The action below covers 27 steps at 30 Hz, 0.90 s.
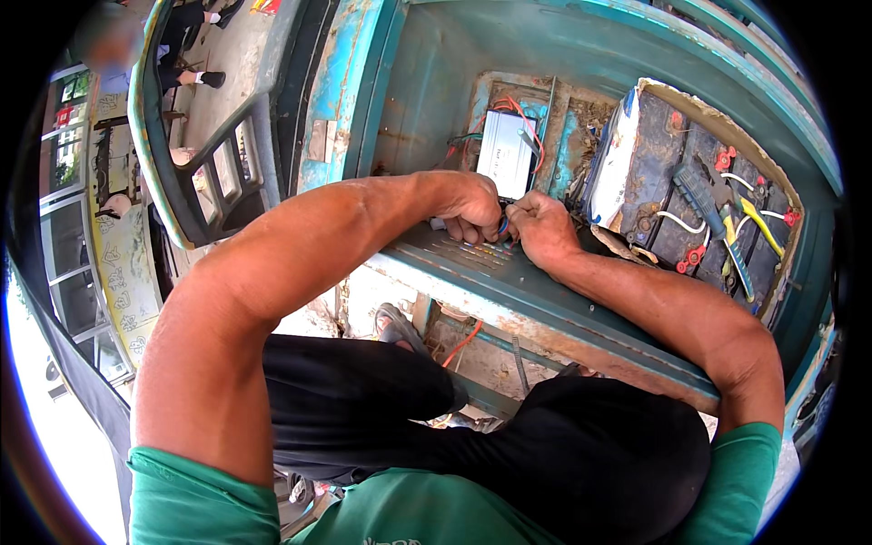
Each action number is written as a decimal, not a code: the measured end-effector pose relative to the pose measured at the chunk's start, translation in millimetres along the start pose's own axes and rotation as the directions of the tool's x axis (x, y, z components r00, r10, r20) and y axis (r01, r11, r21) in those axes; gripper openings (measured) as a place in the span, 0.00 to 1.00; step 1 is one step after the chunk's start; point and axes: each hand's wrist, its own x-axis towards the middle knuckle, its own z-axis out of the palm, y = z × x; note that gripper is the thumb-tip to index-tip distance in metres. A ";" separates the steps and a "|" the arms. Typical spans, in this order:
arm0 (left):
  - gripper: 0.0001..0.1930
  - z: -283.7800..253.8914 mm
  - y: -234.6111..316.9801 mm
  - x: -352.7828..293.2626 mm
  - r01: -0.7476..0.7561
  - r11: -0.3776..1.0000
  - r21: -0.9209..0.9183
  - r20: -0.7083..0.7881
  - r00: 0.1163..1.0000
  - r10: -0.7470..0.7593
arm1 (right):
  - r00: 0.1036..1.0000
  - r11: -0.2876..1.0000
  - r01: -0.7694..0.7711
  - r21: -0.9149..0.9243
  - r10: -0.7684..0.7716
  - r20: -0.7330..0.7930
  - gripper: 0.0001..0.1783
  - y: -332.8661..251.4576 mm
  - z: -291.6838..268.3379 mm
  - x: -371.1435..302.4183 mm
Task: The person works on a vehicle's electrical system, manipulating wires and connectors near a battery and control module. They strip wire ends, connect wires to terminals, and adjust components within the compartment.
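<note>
My left hand (472, 211) and my right hand (543, 227) meet over the near ledge of a teal metal compartment. Both are closed, with fingertips almost touching around thin wires (504, 223), of which a blue bit shows between them. How the wires are joined is hidden by the fingers. Just beyond my hands, a silver finned metal box (506, 153) stands in the compartment, with red-orange wires (534, 123) looping around its far end. Below my left hand, several thin wire ends with coloured insulation (472, 252) lie on the dark ledge.
On the right, dark batteries (654, 173) with red terminal caps (692, 258) and white leads fill a torn carton (627, 154). Pliers with yellow handles (761, 227) and blue-handled pliers (738, 259) lie on them. The rusty compartment rim (545, 322) runs above my knees. Another person (186, 45) is at far left.
</note>
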 end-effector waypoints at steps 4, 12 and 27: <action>0.05 10.6 -2.1 4.1 0.014 0.977 -0.212 -0.013 1.000 -0.017 | 0.999 0.999 -0.021 0.030 0.022 -0.024 0.11 5.6 -0.8 0.1; 0.14 11.2 5.7 -8.2 -0.090 0.920 0.381 -0.173 0.971 0.167 | 0.994 0.989 -0.102 0.107 0.105 -0.024 0.09 -12.3 0.8 -6.3; 0.15 -24.6 12.7 -2.5 -0.277 0.959 -0.056 -0.205 0.943 0.261 | 0.985 0.942 0.171 -0.289 -0.170 0.031 0.10 -22.7 -2.5 -21.1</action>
